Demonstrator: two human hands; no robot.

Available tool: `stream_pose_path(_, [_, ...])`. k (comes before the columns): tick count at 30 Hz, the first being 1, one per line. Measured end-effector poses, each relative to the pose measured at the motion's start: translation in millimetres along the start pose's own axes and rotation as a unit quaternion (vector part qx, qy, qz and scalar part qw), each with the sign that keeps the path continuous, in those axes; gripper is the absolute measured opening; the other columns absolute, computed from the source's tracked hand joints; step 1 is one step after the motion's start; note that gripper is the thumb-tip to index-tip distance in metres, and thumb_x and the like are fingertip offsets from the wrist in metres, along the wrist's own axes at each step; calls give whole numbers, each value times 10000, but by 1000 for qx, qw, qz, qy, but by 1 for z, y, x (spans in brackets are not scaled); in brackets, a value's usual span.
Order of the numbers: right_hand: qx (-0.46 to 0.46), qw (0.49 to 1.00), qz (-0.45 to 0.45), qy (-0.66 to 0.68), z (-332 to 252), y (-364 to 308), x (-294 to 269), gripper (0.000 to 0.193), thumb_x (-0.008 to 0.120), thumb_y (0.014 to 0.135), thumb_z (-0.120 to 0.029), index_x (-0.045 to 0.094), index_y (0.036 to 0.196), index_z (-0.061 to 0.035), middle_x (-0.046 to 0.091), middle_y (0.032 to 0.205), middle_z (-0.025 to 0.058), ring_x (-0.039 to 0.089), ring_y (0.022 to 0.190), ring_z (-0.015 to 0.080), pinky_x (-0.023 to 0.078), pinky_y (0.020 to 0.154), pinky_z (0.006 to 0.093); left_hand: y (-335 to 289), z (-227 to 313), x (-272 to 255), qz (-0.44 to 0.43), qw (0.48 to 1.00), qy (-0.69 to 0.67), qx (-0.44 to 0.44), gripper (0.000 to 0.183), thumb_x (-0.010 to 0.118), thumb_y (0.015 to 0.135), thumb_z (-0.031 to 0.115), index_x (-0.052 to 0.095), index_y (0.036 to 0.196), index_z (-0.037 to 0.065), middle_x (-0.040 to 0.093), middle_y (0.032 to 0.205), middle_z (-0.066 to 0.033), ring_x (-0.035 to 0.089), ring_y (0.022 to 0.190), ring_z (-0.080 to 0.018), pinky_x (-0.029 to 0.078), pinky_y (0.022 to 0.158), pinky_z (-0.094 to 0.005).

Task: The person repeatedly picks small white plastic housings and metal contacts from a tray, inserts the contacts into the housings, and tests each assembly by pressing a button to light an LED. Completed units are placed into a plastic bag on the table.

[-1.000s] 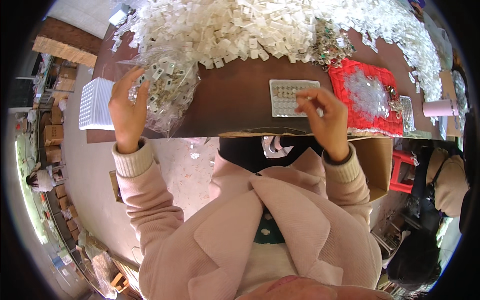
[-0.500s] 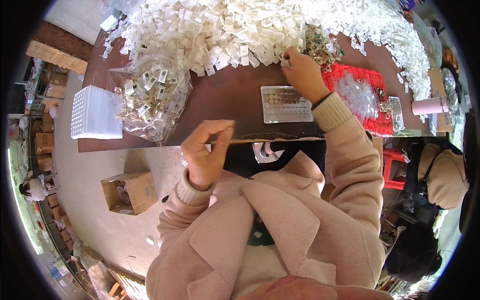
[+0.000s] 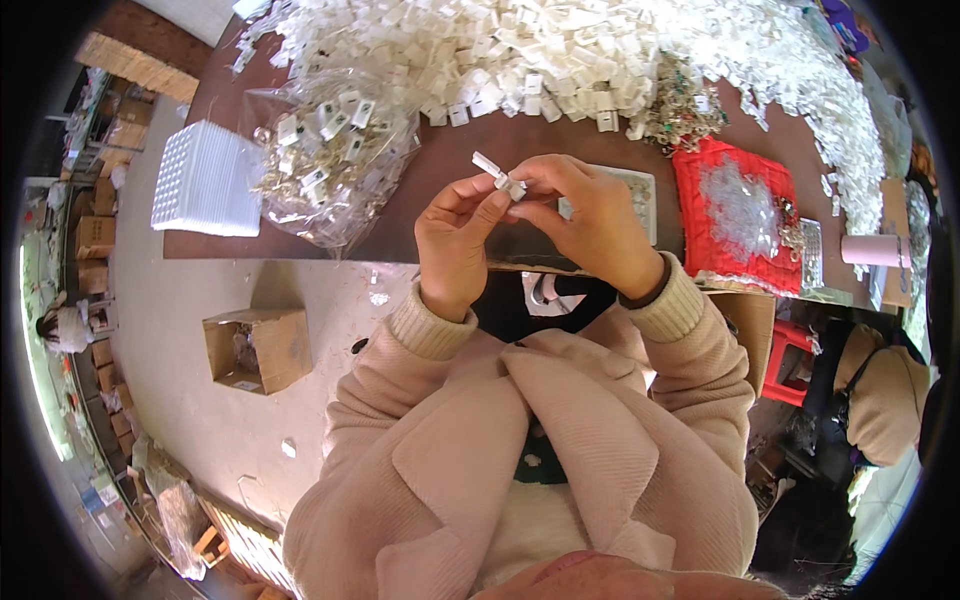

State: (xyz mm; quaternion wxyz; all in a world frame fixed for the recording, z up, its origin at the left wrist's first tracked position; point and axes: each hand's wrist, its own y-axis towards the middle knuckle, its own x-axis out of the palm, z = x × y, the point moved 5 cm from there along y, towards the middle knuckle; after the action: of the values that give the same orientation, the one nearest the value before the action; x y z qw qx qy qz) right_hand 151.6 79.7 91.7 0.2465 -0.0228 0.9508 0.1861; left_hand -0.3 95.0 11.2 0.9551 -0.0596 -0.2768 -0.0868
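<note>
Above the near edge of the table, my two hands meet at a small white plastic piece (image 3: 511, 187) with a flat tab sticking up to the left. My left hand (image 3: 452, 240) pinches it between thumb and fingertips. From the other side, the thumb and fingers of my right hand (image 3: 600, 222) close on it too. Its details are too small to make out. Partly hidden behind my right hand lies a clear plastic tray (image 3: 640, 190) with round cavities. Beyond the hands spreads a large heap of small white plastic pieces (image 3: 540, 60).
To the left stand a stack of white dimpled trays (image 3: 205, 180) and a clear bag of carded trinkets (image 3: 335, 165). A tangle of small metal trinkets (image 3: 685, 110) touches the heap. On the right are a red cloth (image 3: 705, 235) bearing clear plastic bits and a pink cylinder (image 3: 873, 250).
My right hand has come back from the heap's edge toward my left hand. Both hands now hold the small white piece. The view has shifted slightly.
</note>
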Motion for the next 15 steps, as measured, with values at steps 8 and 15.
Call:
stream_pose_path(8, [18, 995, -6, 95, 7, 6, 10, 251, 752, 832, -37, 656, 1064, -19, 706, 968, 121, 744, 868, 221, 579, 746, 295, -17, 9, -13, -64, 980, -184, -46, 212, 603, 984, 87, 617, 1186, 26, 662, 1000, -57, 630, 844, -159, 514, 688, -282])
stream_pose_path(15, [-26, 999, -14, 38, 4, 1, 23, 190, 698, 866, -43, 659, 1052, -34, 688, 946, 144, 703, 814, 265, 554, 693, 328, -15, -1, -17, -62, 976, -191, -80, 250, 551, 989, 59, 591, 1225, -15, 662, 1017, -97, 654, 872, -185, 544, 743, -295])
